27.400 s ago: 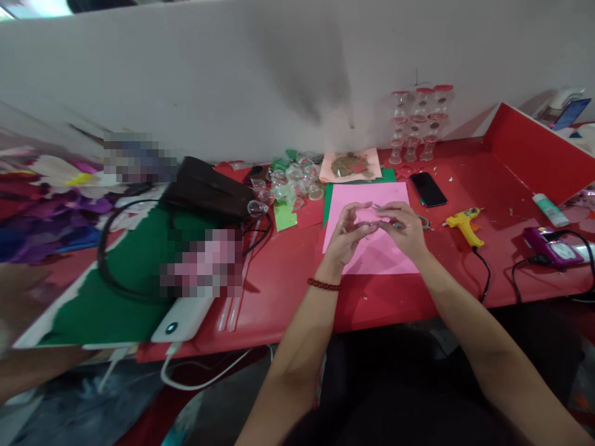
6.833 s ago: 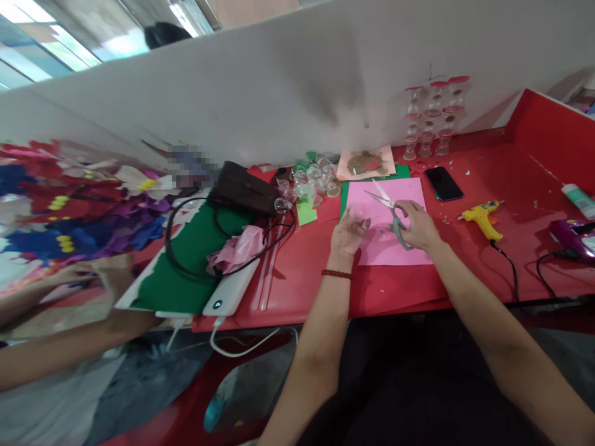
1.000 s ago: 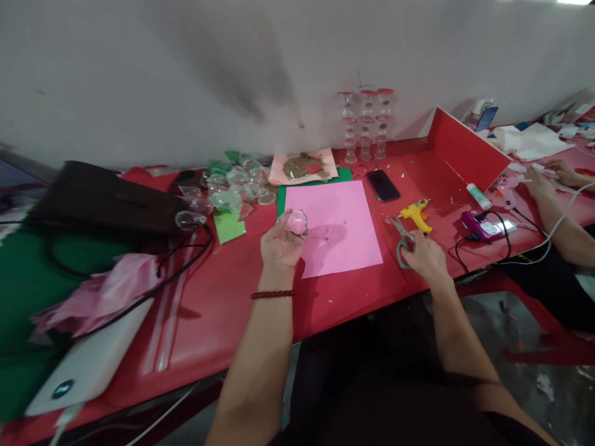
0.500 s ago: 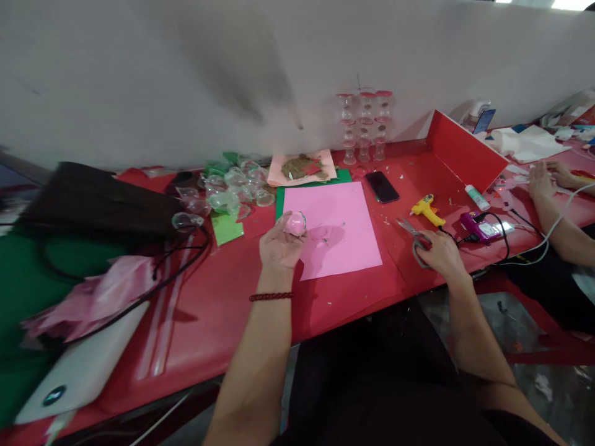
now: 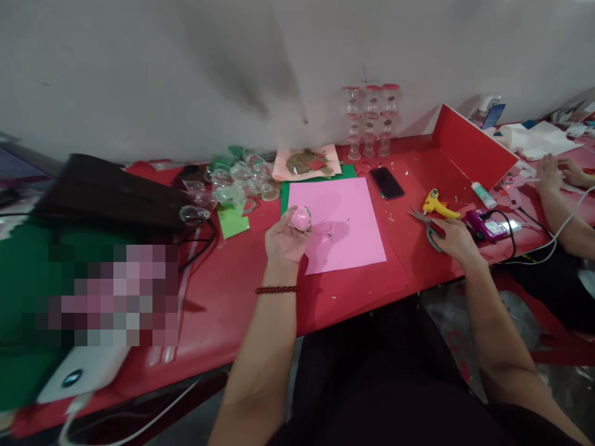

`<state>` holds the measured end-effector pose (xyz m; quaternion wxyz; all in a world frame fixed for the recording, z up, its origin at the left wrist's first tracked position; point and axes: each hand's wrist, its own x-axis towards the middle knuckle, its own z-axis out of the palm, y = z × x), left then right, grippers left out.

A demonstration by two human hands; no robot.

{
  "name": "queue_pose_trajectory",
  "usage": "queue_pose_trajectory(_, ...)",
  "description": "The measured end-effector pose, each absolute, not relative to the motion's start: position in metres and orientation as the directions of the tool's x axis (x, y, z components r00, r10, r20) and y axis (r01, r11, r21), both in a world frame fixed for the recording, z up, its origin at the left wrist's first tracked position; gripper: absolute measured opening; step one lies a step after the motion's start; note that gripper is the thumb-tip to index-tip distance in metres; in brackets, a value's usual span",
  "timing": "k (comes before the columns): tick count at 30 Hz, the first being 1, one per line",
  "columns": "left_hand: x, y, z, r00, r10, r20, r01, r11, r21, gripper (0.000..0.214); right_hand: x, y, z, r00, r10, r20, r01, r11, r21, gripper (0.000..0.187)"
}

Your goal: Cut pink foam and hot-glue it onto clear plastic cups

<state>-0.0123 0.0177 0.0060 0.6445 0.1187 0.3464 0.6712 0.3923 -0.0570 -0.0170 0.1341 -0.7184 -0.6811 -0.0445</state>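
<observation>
Over the pink sheet [image 5: 357, 248], my left hand [image 5: 284, 240] is palm up with its fingers curled round a small, shiny pink rounded piece [image 5: 300, 218]. A greenish edge shows on its far side; its exact kind is unclear. To the right, my right hand [image 5: 458, 240] grips the handles of a pair of scissors [image 5: 421, 215] at the table surface, blades pointing to the upper left. Just beyond the scissors lies a yellow glue gun [image 5: 437, 204].
Clear plastic cups [image 5: 232, 179] are heaped at the back left. Joined cup stacks [image 5: 369, 124] stand by the wall. A phone [image 5: 387, 183], red panel [image 5: 474, 145], glue bottle [image 5: 483, 194] and purple power strip [image 5: 486, 226] lie rightward. Another person's hands [image 5: 551, 173] are at far right.
The whole view has shifted slightly. My left hand keeps the pink piece in about the same place. My right hand stays at the scissors' handles, moved a little to the right.
</observation>
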Motion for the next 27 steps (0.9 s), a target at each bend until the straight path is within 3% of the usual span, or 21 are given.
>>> queue_pose_trajectory(4, -0.013, 0.018, 0.004, -0.14, 0.946, -0.292, -0.792, 0.07, 0.606, 0.01, 0.362, -0.055, -0.015, 0.089, 0.932, 0.351, 0.989, -0.041, -0.143, 0.042)
queue_pose_trajectory(8, -0.015, 0.02, -0.001, -0.133, 0.955, -0.264, -0.785, 0.061, 0.616, 0.012, 0.324, -0.02, -0.013, -0.104, 0.951, 0.291, 0.944, 0.186, -0.271, 0.04)
queue_pose_trajectory(14, -0.023, 0.023, -0.006, -0.125, 0.956, -0.265, -0.765, 0.077, 0.64, 0.012, 0.291, 0.03, -0.015, -0.026, 0.996, 0.089, 0.943, 0.054, -0.329, 0.022)
queue_pose_trajectory(22, -0.021, 0.022, -0.005, -0.118, 0.966, -0.23, -0.786, 0.05, 0.616, 0.008, 0.285, 0.026, -0.006, 0.015, 0.997, 0.082, 0.947, 0.012, -0.322, 0.026)
queue_pose_trajectory(27, -0.026, 0.025, -0.007, -0.156, 0.96, -0.231, -0.792, 0.018, 0.61, 0.013, 0.241, 0.03, 0.007, -0.108, 0.986, 0.126, 0.881, 0.153, -0.449, 0.019)
